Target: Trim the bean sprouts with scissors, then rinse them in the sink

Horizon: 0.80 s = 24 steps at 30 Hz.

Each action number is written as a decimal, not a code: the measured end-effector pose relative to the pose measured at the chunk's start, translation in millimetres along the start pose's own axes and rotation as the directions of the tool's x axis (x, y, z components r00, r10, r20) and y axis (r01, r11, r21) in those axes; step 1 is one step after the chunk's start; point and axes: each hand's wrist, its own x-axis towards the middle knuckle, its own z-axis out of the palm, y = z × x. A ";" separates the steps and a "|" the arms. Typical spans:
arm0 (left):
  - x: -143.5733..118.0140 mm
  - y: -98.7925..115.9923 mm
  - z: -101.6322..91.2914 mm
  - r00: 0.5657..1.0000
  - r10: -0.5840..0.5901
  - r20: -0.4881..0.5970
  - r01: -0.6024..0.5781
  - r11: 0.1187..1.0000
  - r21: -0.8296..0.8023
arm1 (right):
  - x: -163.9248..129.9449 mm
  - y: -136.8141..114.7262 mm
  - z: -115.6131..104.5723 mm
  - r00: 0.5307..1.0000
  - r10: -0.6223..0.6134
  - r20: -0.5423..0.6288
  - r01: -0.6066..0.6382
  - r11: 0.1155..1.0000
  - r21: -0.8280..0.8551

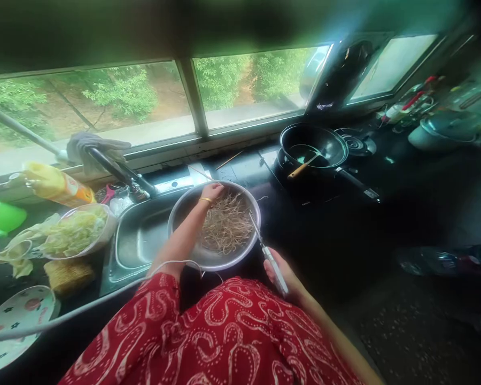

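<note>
A round steel basin rests on the right edge of the sink, partly on the dark tabletop; it holds a loose tangle of thin, pale brown sprouts or rootlets, too fine to name more closely. The left hand reaches over the basin's far rim, fingers curled down together into the top of the tangle; whether they pinch any strands I cannot tell. The right hand, at the near edge of the tabletop, has its fingers clamped on the handle of a long, thin tool, probably scissors, whose tip lies over the basin's right rim.

The strands look light, limp and likely damp, so they should clump and cling rather than slide; a small bunch taken between the fingertips should lift easily, though loose ends would trail. The basin seems thin, smooth and light, best held by its rolled rim; perched on the sink's edge, it could tip if pressed on one side.

Left of the sink stand a bowl of shredded cabbage and a patterned plate; a black wok sits at the far right.
</note>
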 end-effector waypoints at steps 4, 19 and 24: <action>-41.0 12.1 -53.0 0.989 0.096 -0.116 -0.137 0.893 -0.428 | -1.4 -15.5 7.6 0.999 0.005 0.046 -0.008 0.998 0.060; -128.1 47.0 -127.1 0.900 0.189 -0.392 -0.429 0.535 -0.728 | 9.7 -13.5 32.5 0.901 0.050 0.431 -0.123 0.982 0.143; -128.9 58.8 -141.4 0.900 0.238 -0.366 -0.435 0.562 -0.703 | 37.6 4.6 46.3 0.839 0.183 0.513 -0.267 0.959 0.095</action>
